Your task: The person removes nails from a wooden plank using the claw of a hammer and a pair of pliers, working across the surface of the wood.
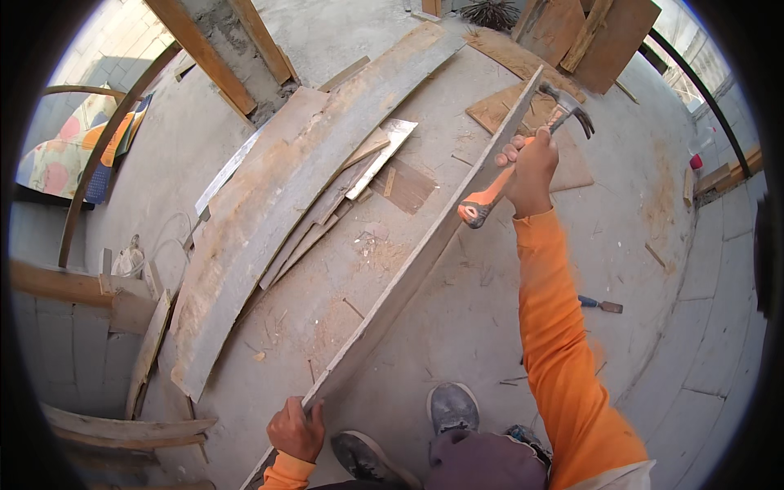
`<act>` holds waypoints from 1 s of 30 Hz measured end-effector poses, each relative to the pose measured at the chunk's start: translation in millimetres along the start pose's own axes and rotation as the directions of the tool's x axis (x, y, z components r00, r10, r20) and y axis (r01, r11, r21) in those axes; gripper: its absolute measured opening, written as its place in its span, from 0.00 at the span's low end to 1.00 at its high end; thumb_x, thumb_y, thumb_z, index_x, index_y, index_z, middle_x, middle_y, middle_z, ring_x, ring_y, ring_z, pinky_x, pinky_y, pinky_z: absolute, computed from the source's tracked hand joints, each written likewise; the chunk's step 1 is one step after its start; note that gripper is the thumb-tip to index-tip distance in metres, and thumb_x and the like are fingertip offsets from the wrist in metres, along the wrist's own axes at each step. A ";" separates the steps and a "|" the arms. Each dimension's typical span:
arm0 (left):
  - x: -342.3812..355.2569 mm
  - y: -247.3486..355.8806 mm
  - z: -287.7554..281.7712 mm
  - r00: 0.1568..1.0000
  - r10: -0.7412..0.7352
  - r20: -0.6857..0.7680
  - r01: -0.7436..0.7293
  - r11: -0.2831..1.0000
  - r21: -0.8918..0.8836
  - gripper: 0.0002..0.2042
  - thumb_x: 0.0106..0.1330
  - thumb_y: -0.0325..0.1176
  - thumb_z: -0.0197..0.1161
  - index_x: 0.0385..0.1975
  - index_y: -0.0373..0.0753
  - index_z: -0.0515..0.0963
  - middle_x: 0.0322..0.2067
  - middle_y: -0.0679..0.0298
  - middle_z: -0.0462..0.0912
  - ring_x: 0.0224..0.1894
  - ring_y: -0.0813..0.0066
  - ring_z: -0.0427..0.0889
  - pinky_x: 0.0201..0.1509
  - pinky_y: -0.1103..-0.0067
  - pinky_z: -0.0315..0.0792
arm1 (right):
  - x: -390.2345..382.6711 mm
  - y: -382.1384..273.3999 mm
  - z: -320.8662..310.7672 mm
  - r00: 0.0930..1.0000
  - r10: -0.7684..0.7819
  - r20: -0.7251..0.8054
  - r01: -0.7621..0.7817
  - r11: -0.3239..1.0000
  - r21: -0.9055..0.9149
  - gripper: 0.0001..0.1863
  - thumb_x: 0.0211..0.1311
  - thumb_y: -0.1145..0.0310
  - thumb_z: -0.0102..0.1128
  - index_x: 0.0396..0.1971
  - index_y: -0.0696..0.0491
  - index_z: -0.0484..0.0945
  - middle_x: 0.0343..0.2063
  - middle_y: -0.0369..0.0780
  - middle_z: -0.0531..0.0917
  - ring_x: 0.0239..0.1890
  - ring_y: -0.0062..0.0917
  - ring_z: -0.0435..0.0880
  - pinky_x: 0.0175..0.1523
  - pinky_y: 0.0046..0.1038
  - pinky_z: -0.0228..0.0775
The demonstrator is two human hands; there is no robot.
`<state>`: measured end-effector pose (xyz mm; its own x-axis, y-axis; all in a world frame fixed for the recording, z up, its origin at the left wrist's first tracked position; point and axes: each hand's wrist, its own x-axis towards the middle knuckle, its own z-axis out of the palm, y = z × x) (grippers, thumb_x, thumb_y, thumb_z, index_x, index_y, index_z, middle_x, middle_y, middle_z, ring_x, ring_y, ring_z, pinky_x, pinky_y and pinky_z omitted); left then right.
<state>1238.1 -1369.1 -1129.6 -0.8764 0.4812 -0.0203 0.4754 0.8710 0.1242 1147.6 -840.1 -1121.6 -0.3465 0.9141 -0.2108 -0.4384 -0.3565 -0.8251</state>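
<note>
A long, narrow wooden board point(408, 260) stands on edge, slanting from near my feet up to the far right. My left hand point(296, 429) is closed round its near end, thumb over the top edge. In my right hand point(532, 167) is a claw hammer point(487, 198) with an orange and black handle. Its dark metal claw head points away to the far right. The right fingers wrap the handle close beside the board's far part, and whether they touch the board I cannot tell. Several thin nails point(353, 308) show along the board's left side.
Left of the board lies a wide, stained plank point(327, 147) over smaller wood scraps point(400, 186). A chisel-like tool with a blue handle point(600, 305) lies on the floor to the right. Plywood pieces point(608, 41) lean at the back. My shoes point(452, 407) are near the board's lower end.
</note>
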 end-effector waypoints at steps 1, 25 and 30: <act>0.2 1.4 -1.7 1.000 -0.012 -0.010 0.012 1.000 0.001 0.17 0.57 0.38 0.77 0.34 0.36 0.75 0.20 0.49 0.79 0.23 0.44 0.81 0.26 0.60 0.72 | -4.1 -1.4 2.3 0.997 -0.017 -0.073 0.021 0.998 0.058 0.13 0.79 0.59 0.33 0.45 0.55 0.60 0.24 0.37 0.66 0.17 0.22 0.64 0.22 0.31 0.66; -0.4 0.8 2.9 1.000 0.014 -0.013 -0.014 1.000 -0.023 0.17 0.57 0.37 0.77 0.33 0.37 0.75 0.19 0.50 0.78 0.21 0.45 0.80 0.25 0.60 0.71 | 14.0 5.0 -20.4 0.996 0.092 0.004 -0.092 0.993 0.070 0.08 0.74 0.63 0.34 0.38 0.52 0.58 0.25 0.37 0.65 0.19 0.22 0.63 0.23 0.30 0.65; -1.1 -2.4 0.7 0.999 -0.020 -0.041 0.019 1.000 -0.008 0.17 0.57 0.37 0.77 0.30 0.38 0.73 0.18 0.50 0.76 0.20 0.45 0.79 0.24 0.60 0.70 | -11.2 5.0 2.3 0.992 -0.018 -0.128 0.028 0.997 0.074 0.10 0.77 0.61 0.34 0.38 0.52 0.57 0.24 0.37 0.65 0.19 0.23 0.64 0.22 0.32 0.66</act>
<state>1238.0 -1371.7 -1130.6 -0.8880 0.4595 0.0175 0.4577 0.8793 0.1315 1147.4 -852.6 -1122.2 -0.2298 0.9375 -0.2613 -0.5080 -0.3445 -0.7895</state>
